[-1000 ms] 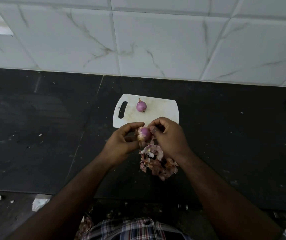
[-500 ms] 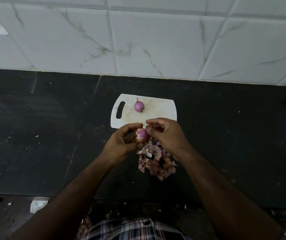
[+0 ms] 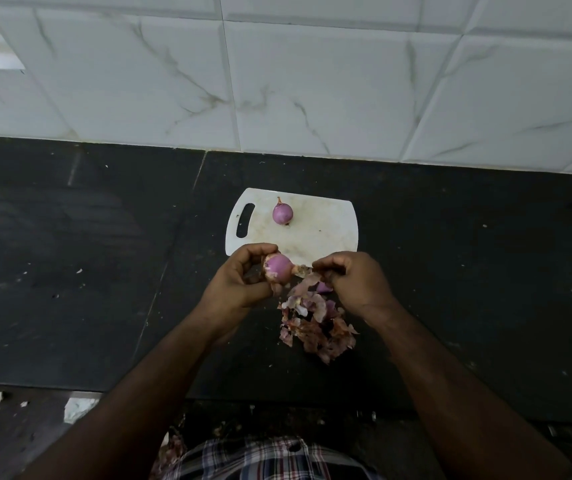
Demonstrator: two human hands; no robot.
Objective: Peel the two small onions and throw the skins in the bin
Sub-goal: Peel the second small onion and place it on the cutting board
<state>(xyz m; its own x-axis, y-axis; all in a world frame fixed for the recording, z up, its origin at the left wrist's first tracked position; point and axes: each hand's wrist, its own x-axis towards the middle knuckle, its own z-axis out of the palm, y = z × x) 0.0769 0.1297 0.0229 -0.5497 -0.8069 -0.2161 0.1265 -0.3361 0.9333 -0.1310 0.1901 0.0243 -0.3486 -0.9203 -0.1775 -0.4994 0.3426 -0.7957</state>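
Held onion's [image 3: 278, 268] underside behind left-hand fingers [image 3: 243, 271]; skin pile [image 3: 315, 323] partly under right wrist

The dark stone table [image 3: 70, 271] lies open to the left of the left grip [image 3: 239, 282] and to the right of the right grip [image 3: 354, 282], marked only by small pale flecks. Just beyond both grips the white plastic cutting board [image 3: 326, 230] lies flat, and a small peeled purple onion [image 3: 282, 213] sits on its left half, beyond the left grip; the board's right half is bare. Below the right grip, between the two forearms, a loose heap of pink and brown onion skins [image 3: 315, 327] fills the table. Further beyond the board, the white marbled tile wall [image 3: 312, 91] closes off the back.
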